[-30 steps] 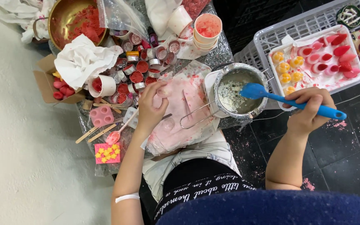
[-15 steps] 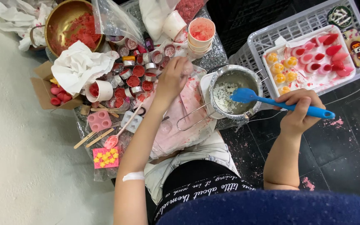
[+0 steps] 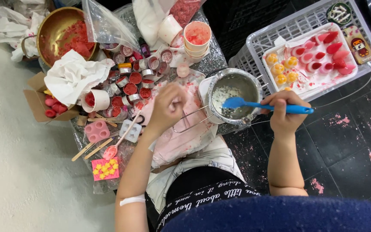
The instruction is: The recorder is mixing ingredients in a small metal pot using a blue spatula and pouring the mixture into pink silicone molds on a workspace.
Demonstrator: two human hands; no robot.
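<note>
Head view, near to far: bare pale floor (image 3: 18,180) at lower left, dark tiles (image 3: 344,141) at right; left hand (image 3: 168,105) loosely curled over the pink-stained cloth (image 3: 181,137), grasp indeterminate; right hand (image 3: 282,111) clenched on a blue spatula (image 3: 254,104) inside the steel pot (image 3: 232,95) of pale residue; white crate (image 3: 275,32) at upper right.

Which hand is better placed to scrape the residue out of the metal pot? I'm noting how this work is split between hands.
Right. The right hand already grips the blue spatula, whose blade sits inside the metal pot. The left hand is over the pink-stained cloth by the pot's wire handle, likelier suited to steadying.
</note>
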